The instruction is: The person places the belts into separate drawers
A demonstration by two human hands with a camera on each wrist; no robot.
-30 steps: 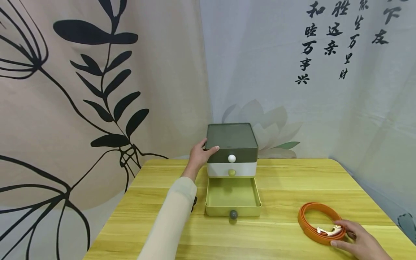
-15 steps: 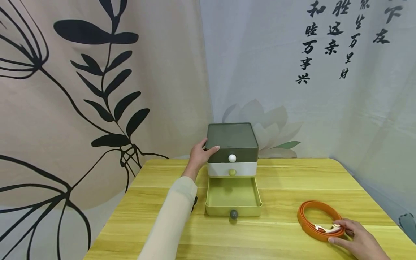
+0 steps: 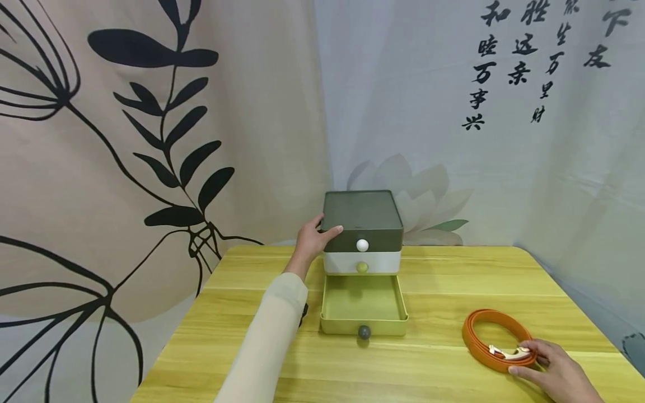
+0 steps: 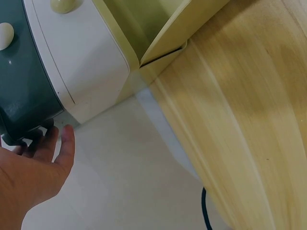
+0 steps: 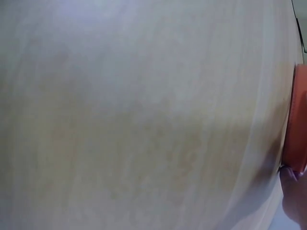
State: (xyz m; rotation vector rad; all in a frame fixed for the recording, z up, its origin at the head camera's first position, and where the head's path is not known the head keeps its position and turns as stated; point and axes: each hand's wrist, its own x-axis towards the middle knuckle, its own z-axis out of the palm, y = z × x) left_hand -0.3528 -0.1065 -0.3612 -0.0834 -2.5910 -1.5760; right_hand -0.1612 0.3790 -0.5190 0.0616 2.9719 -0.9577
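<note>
A small drawer box (image 3: 363, 240) has a dark green top tier, a white middle tier and a yellow-green drawer (image 3: 365, 296) pulled out at the bottom. My left hand (image 3: 309, 240) holds the box's upper left corner, thumb over the front and fingers along the side. In the left wrist view, the fingers (image 4: 47, 146) lie by the dark tier's side. To the right, an orange coiled belt (image 3: 478, 352) with a gold buckle (image 3: 509, 354) is pinched by my right hand (image 3: 561, 369), thumb low and fingers by the buckle. The right wrist view catches only the belt's edge (image 5: 296, 124).
The box stands near the back of a wooden table (image 3: 242, 313). A patterned cloth (image 3: 267, 112) hangs behind it. A grey knob (image 3: 364, 332) juts from the pulled-out drawer. A dark cord (image 4: 205, 208) runs beside the table edge in the left wrist view.
My right hand and the belt have shifted slightly up in the head view, and the belt has turned a little. The whole view has drifted slightly. My left hand keeps its place on the box.
</note>
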